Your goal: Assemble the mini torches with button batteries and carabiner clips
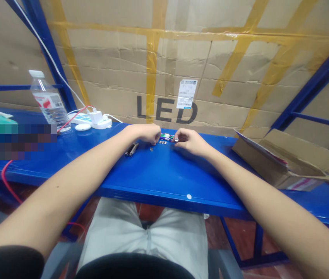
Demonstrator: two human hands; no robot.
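Observation:
My left hand [151, 134] rests at the back of the blue table [149, 174] with its fingers curled down in a pinch; what they hold, if anything, is hidden. Thumb and fingers of my right hand [191, 142] close around a small shiny silver piece [176, 140]. Between the hands lie thin glossy purple and green rods [167, 136]. Just in front of these, several tiny metallic pieces [162, 142] sit in a row. One more small metal piece [151, 149] is below my left hand. Dark, shiny cylinders [132, 149] lie beside my left forearm.
An opened cardboard box [277, 170] stands on the right. At left are a water bottle [50, 100], a white power strip [100, 123] with plugs and a red cable [7, 182]. A large cardboard panel [109, 69] rises behind the table. A white dot [189, 197] marks the front edge.

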